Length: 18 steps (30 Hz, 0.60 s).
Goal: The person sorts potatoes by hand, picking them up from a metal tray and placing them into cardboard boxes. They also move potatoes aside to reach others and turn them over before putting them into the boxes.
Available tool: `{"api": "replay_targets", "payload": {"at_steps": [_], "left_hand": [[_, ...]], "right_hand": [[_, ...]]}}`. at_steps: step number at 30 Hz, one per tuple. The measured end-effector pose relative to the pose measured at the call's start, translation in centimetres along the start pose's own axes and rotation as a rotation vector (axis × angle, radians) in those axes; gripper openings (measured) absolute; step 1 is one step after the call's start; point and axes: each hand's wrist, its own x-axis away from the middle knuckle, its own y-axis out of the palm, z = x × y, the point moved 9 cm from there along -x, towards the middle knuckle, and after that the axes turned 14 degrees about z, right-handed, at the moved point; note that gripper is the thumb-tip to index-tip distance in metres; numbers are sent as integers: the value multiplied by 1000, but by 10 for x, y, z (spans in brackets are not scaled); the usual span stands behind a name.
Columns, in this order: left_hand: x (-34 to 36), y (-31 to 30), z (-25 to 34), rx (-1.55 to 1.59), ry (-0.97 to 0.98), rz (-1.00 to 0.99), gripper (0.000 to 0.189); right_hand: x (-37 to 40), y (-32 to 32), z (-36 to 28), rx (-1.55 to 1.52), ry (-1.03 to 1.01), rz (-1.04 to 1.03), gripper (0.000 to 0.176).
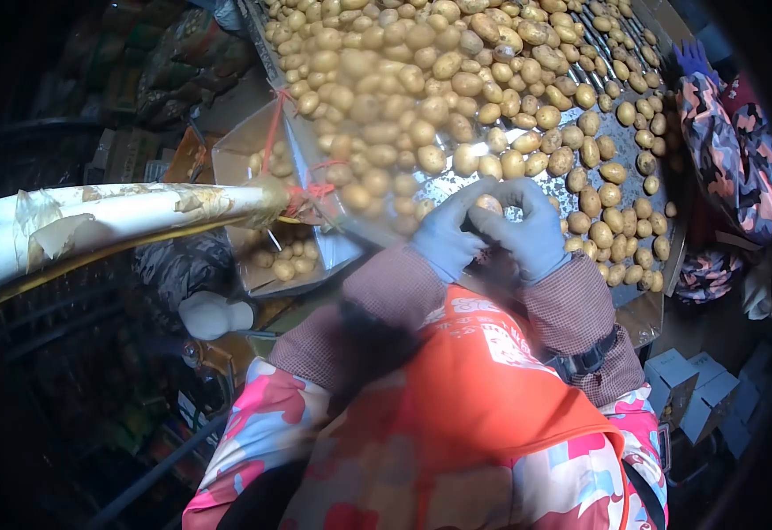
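Both my hands wear grey-blue gloves and meet at the near edge of a metal sorting table (446, 185) covered with potatoes (467, 84). Between them is one potato (489, 204), partly hidden by the fingers. My left hand (449, 231) is curled, its fingertips by that potato's left side. My right hand (528, 231) curves around the potato's right side, with thumb and fingers bent. Loose potatoes lie just beyond my fingertips and to the right.
A white pipe (121, 216) with peeling tape juts in from the left. Below it an open box (253, 278) holds potatoes. A co-worker's patterned sleeve (708, 132) is at the right edge, above white cartons (708, 397). A gloved hand (214, 315) shows at lower left.
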Motion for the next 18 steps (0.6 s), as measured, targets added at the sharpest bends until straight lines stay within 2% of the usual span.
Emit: {"api": "replay_targets", "payload": {"at_steps": [2,3,4,6,7,9,10,11,14,16,17,18], "left_hand": [[4,10,15,-23,-115,-83,72],[7,14,16,-32,-172,-123,71],[7,13,17,-26,-146,-90,70],[5,8,15,-8,-88,-14,68],[5,5,14,-3,-75,-18,69],[3,-2,15,7,-45,-24,72],[4,-6,11,-20,-96,-19,72],[5,-9,7,-46,-148,-18,72],[10,-12,-5,20,-317,34,72],[4,-16,-25,13,-363,65,69],[-4,-31,-48,-49,-352,83,67],[-8,-43,-60,-112,-346,108,65]], "right_hand": [[-6,-9,-1,122,-319,62,31],[-6,-11,-3,206,-400,69,31],[-5,-12,-7,290,-480,81,31],[-10,-10,-7,504,-489,53,32],[-7,-4,-10,468,-574,29,28],[-7,5,17,37,-98,-35,26],[-3,13,30,-177,144,-63,26],[-2,19,29,-136,222,-172,27],[-10,14,47,-242,491,-70,32],[-40,13,102,424,112,-128,37],[-52,11,109,448,30,-95,35],[-67,7,103,331,-85,-20,35]]}}
